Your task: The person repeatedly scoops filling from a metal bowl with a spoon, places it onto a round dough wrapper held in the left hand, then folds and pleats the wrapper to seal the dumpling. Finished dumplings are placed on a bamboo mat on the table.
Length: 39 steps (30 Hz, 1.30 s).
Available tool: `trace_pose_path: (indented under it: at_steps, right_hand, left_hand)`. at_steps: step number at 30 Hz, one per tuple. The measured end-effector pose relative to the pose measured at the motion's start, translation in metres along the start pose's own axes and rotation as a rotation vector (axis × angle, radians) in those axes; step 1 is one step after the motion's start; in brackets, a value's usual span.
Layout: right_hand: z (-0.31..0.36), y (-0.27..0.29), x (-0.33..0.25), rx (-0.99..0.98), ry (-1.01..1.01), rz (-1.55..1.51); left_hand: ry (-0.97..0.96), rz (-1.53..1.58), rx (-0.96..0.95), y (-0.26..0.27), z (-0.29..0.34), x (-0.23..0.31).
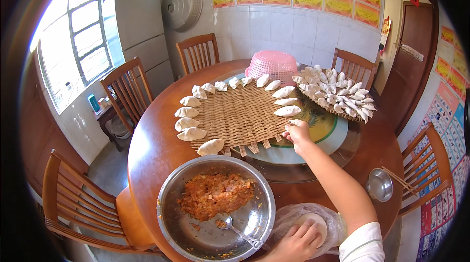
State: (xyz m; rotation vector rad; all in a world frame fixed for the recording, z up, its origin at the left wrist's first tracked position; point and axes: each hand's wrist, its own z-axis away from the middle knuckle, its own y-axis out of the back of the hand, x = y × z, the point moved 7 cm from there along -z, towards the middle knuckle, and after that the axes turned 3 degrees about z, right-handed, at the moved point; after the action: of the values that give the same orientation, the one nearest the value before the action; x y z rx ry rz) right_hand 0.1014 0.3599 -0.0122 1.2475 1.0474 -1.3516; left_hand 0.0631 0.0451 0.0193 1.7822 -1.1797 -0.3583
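Note:
A woven tray (235, 110) lies on the round table, with raw dumplings (187, 112) set along its left, far and right edges. My right hand (297, 134) reaches out over the table and is closed on the tray's near right corner. Close to me, my left hand (297, 242) lies with its fingers spread over round dumpling wrappers (316, 227) in a clear plastic bag (335, 225). Left of that hand stands a big steel bowl (169, 213) of orange-red filling (215, 194), with a metal spoon (240, 232) resting in it.
Behind my right hand, a second tray is heaped with dumplings (338, 91). A pink plastic basket (271, 64) stands upside down at the far side. At right sit a small metal bowl (380, 184) and chopsticks (399, 180). Wooden chairs (81, 208) surround the table.

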Motion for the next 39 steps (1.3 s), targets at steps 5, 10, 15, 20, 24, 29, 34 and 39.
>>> trace_pose_path:
  at_steps: [5,10,15,20,24,29,34,39]
  right_hand:
    - [0.003,0.003,-0.002,0.087,0.089,-0.058]
    - [0.058,0.000,-0.046,0.412,0.735,0.589]
    - [0.081,-0.079,-0.060,-0.250,0.934,0.673]
    - [0.080,-0.146,-0.042,-0.600,0.792,0.960]
    - [0.079,-0.167,-0.037,-0.684,0.819,1.011]
    - [0.073,-0.179,-0.033,-0.721,0.772,0.929]
    - [0.070,-0.188,-0.030,-0.687,0.757,0.924]
    - [0.069,-0.192,-0.027,-0.697,0.672,0.926]
  left_hand:
    - [-0.007,0.010,-0.063,-0.002,0.000,0.001]
    - [0.000,0.042,-0.032,0.002,0.002,0.000]
    - [-0.012,0.004,-0.011,0.000,0.004,0.001]
    - [0.008,0.068,-0.017,-0.006,0.006,0.000]
    - [-0.020,0.020,0.036,-0.007,0.008,-0.001]
    - [-0.008,0.012,0.094,-0.006,0.009,-0.001]
    - [-0.011,0.027,0.117,-0.002,0.007,-0.001]
    - [-0.011,0.030,0.144,0.002,0.005,0.000]
